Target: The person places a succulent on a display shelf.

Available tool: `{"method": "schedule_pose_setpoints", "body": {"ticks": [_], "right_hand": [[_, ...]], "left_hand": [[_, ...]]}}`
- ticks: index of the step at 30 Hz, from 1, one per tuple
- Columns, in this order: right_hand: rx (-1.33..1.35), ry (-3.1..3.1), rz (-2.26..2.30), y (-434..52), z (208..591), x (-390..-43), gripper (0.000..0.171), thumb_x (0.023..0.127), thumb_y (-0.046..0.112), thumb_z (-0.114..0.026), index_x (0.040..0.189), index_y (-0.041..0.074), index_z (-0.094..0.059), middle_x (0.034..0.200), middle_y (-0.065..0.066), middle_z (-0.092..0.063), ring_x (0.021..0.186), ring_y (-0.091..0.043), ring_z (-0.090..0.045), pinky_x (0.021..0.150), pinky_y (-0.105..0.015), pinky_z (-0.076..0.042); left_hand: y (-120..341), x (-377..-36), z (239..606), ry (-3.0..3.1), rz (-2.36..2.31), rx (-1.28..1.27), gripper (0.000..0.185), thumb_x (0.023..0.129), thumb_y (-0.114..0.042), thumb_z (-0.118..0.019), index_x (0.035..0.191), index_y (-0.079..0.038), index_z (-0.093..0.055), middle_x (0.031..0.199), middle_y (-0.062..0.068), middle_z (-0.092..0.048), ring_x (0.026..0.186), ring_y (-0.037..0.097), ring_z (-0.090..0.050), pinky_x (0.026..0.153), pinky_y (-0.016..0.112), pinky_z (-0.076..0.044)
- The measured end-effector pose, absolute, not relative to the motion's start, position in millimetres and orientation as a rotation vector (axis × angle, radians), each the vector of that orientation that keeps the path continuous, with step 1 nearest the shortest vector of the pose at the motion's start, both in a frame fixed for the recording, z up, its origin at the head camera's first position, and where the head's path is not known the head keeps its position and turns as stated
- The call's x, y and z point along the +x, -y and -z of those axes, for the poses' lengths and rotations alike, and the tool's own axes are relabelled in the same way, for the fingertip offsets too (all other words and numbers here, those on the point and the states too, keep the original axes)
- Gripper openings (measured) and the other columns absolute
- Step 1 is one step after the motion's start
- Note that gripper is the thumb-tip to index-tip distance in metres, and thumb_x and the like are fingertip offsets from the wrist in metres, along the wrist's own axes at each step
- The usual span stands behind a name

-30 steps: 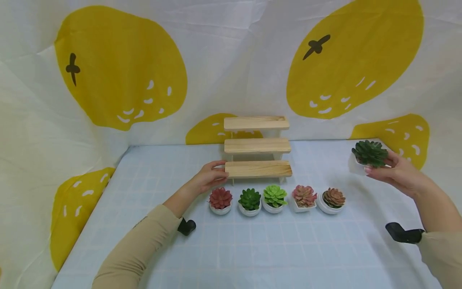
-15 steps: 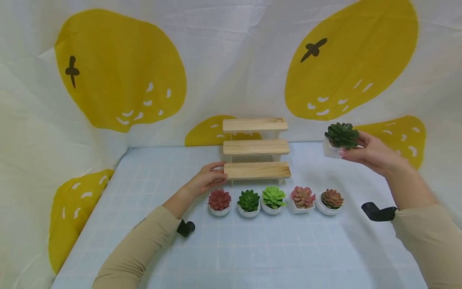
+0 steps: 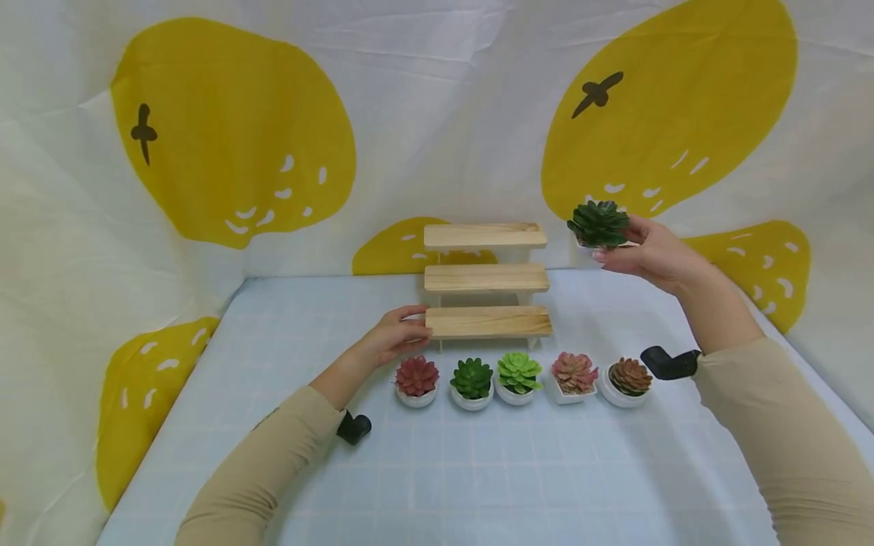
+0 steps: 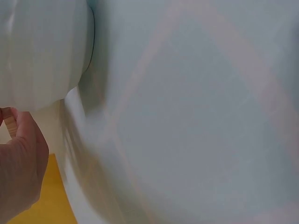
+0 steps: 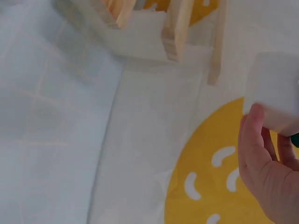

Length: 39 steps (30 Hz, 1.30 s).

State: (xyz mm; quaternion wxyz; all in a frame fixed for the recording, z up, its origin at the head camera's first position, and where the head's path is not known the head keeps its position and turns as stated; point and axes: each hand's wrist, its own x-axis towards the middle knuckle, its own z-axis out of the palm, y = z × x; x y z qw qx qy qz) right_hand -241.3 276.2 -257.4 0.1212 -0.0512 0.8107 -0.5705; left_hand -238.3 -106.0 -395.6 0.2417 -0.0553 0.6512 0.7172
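My right hand [image 3: 661, 256] holds a dark green artificial succulent [image 3: 598, 223] in the air, right of the stand's top shelf. In the right wrist view its white, square-sided pot [image 5: 275, 86] shows between thumb and fingers. A three-tier wooden display stand [image 3: 488, 323] stands at the back middle of the table. My left hand [image 3: 394, 334] pinches the left end of its lowest shelf. The left wrist view shows that hand with a bit of the wooden edge [image 4: 10, 125] between thumb and fingers, and a large white pot [image 4: 42, 51] close by.
In front of the stand sits a row of small potted succulents: red [image 3: 416, 376], green [image 3: 472, 378], light green [image 3: 520, 372], pink [image 3: 575, 373] and brown [image 3: 630, 377]. A white curtain [image 3: 437, 114] with yellow fruit prints hangs behind the table [image 3: 478, 478].
My right hand has carried the dark green succulent leftward and upward, from the table's right side toward the stand. My left hand has stayed at the lowest shelf.
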Motion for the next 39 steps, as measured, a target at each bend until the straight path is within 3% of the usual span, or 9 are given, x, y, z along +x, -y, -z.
{"method": "schedule_pose_setpoints", "body": {"ticks": [10, 19, 24, 30, 39], "right_hand": [[-0.135, -2.275, 1.793, -225, 254, -264, 0.076, 0.087, 0.006, -0.064, 0.148, 0.008, -0.018, 0.144, -0.015, -0.026, 0.104, -0.018, -0.049, 0.09, -0.032, -0.047], [-0.177, -2.225, 1.837, -190, 252, -282, 0.071, 0.085, 0.003, -0.066, 0.143, 0.006, -0.026, 0.139, -0.014, -0.031, 0.108, -0.024, -0.048, 0.087, -0.031, -0.049], [-0.155, -2.17, 1.858, -170, 255, -290, 0.078, 0.084, 0.0, -0.066, 0.147, 0.007, -0.018, 0.143, -0.014, -0.028, 0.109, -0.025, -0.049, 0.09, -0.035, -0.047], [-0.157, -2.162, 1.881, -152, 261, -298, 0.064, 0.083, -0.003, -0.066, 0.137, 0.006, -0.032, 0.134, -0.012, -0.036, 0.105, -0.025, -0.053, 0.092, -0.039, -0.046], [-0.181, -2.164, 1.896, -127, 265, -303, 0.067, 0.084, -0.001, -0.066, 0.141, 0.004, -0.03, 0.132, -0.015, -0.038, 0.104, -0.026, -0.053, 0.096, -0.042, -0.043]], "left_hand": [[107, -238, 394, -1.781, -1.959, -0.164, 0.056, 0.089, 0.005, -0.055, 0.142, -0.003, -0.036, 0.135, 0.023, -0.043, 0.087, 0.015, -0.058, 0.09, 0.035, -0.048], [104, -239, 394, -1.794, -1.971, -0.146, 0.055, 0.089, 0.005, -0.056, 0.14, -0.001, -0.037, 0.133, 0.023, -0.045, 0.09, 0.017, -0.057, 0.092, 0.037, -0.047], [104, -238, 393, -1.811, -1.976, -0.199, 0.055, 0.087, 0.006, -0.058, 0.138, -0.001, -0.04, 0.13, 0.022, -0.048, 0.088, 0.017, -0.057, 0.091, 0.036, -0.048], [105, -234, 392, -1.817, -1.977, -0.218, 0.055, 0.087, 0.006, -0.058, 0.138, -0.002, -0.041, 0.129, 0.022, -0.048, 0.088, 0.017, -0.057, 0.088, 0.034, -0.05], [106, -232, 394, -1.812, -1.995, -0.247, 0.055, 0.086, 0.005, -0.06, 0.137, -0.003, -0.042, 0.128, 0.021, -0.05, 0.088, 0.018, -0.057, 0.086, 0.033, -0.051]]}}
